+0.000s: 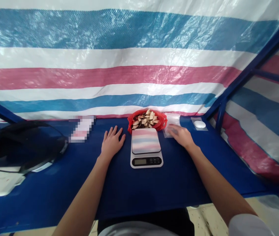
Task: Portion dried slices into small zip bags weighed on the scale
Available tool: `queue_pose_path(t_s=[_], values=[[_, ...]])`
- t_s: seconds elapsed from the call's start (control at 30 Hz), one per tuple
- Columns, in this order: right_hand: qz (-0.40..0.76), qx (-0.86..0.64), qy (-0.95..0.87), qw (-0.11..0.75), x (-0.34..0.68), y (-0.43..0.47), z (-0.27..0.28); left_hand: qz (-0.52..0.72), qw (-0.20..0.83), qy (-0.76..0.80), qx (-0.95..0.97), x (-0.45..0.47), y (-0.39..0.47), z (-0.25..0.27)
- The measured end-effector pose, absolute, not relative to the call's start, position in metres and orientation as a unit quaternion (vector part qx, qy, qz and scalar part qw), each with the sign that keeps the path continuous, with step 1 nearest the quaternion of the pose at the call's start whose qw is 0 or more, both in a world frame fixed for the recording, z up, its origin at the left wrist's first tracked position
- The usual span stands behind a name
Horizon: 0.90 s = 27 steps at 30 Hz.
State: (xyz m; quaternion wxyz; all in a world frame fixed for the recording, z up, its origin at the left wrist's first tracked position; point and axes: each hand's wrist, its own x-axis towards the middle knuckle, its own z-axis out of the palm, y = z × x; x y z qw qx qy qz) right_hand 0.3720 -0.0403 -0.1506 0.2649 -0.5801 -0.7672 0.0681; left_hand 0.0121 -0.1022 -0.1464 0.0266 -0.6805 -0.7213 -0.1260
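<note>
My left hand (112, 140) lies palm down on the blue table, fingers spread, holding nothing. To its right stands a white digital kitchen scale (146, 147) with a shiny square plate and a display at its near edge. The plate is bare apart from reflected stripes. Just behind the scale sits an open red plastic bag (164, 122) full of dried pale and brown pieces (147, 118), whose kind I cannot tell. My right hand (181, 134) rests with its fingers stretched over clear plastic bags (176, 118), right of the scale. Its fingertips touch the plastic.
A white oval object (200, 124) lies on a small clear bag at the right. At left are a blurred-out paper-like item (82, 129), a black round item (26, 144) and a white power strip (1, 182). Blue frame bars (228, 88) and striped sheeting (110, 77) enclose the table.
</note>
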Motion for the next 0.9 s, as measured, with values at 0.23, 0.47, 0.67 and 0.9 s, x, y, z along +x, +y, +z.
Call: queue_pose_path(t_s=[0.23, 0.47, 0.67, 0.9], values=[[0.037, -0.536, -0.803, 0.259, 0.371, -0.036, -0.159, -0.126, 0.038, -0.721, -0.681, 0.013, -0.103, -0.146], [0.052, -0.566, -0.776, 0.275, 0.372, -0.034, -0.159, -0.131, 0.028, -0.721, -0.679, 0.013, -0.103, -0.147], [0.075, -0.589, -0.726, 0.348, 0.379, -0.031, -0.163, -0.133, 0.028, -0.722, -0.678, 0.012, -0.103, -0.148], [0.142, -0.552, -0.673, 0.471, 0.381, -0.033, -0.148, -0.168, -0.001, -0.72, -0.674, 0.011, -0.103, -0.146]])
